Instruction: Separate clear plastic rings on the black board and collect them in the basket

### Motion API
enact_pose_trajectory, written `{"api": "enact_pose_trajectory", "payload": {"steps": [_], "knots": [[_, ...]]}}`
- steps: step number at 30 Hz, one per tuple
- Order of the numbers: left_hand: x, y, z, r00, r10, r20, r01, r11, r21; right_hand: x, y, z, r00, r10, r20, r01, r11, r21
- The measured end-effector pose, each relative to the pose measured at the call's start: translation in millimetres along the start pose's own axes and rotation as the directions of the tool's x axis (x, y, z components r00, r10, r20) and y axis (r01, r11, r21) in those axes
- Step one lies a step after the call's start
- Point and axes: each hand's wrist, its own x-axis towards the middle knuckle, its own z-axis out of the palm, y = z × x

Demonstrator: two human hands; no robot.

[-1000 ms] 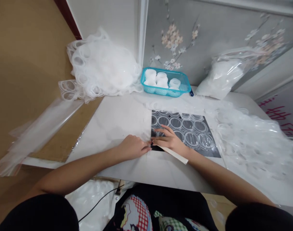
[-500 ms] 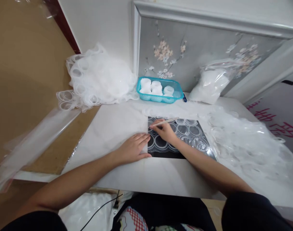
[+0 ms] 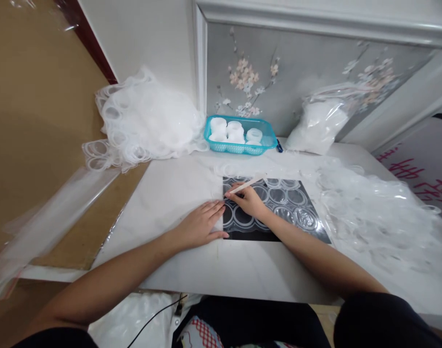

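Note:
A black sheet (image 3: 250, 236) lies on the white table, with a translucent sheet of ring shapes (image 3: 243, 217) on top of it. My right hand (image 3: 248, 199) is closed around a thin, pale, flat stick-like tool (image 3: 249, 183), held at a slant like a pen over the left part of the rings. What its lower tip touches is hidden by my fingers. My left hand (image 3: 202, 223) lies flat with its fingers stretched out, the fingertips resting at the left edge of the sheet.
A blue basket (image 3: 239, 151) with stacks of white rings stands at the back. Heaped translucent ring sheets lie at the left (image 3: 148, 121) and right (image 3: 384, 217). A clear bag of white material (image 3: 317, 125) leans against the framed picture (image 3: 301, 63).
The tool's upper end has tilted up a little, and my right hand has shifted slightly left and down. My left hand stays flat at the sheet's edge. The camera view has moved slightly.

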Motion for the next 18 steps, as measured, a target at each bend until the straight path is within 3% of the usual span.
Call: {"api": "enact_pose_trajectory", "payload": {"steps": [6, 10, 14, 16, 18], "knots": [[-1, -2, -1.4, 0.999, -0.007, 0.039, 0.007, 1.0, 0.001, -5, -3, -2, 0.996, -0.086, 0.018, 0.088, 0.981, -0.172], [0, -4, -4.3, 0.996, -0.019, 0.084, 0.022, 0.999, -0.041, -23, -9, -1, 0.963, -0.231, 0.141, 0.27, 0.856, -0.44], [1, -7, -9.2, 0.996, -0.027, 0.085, 0.033, 0.997, -0.071, -17, -7, -3, 0.915, -0.311, 0.259, 0.403, 0.755, -0.518], [0, -8, -11.6, 0.995, -0.035, 0.093, 0.042, 0.996, -0.082, 6, -1, -13, 0.931, -0.315, 0.186, 0.365, 0.758, -0.54], [-1, -9, -13.1, 0.994, -0.035, 0.1, 0.044, 0.995, -0.093, 33, 7, -31, 0.956, -0.275, -0.105, 0.176, 0.821, -0.544]]}}
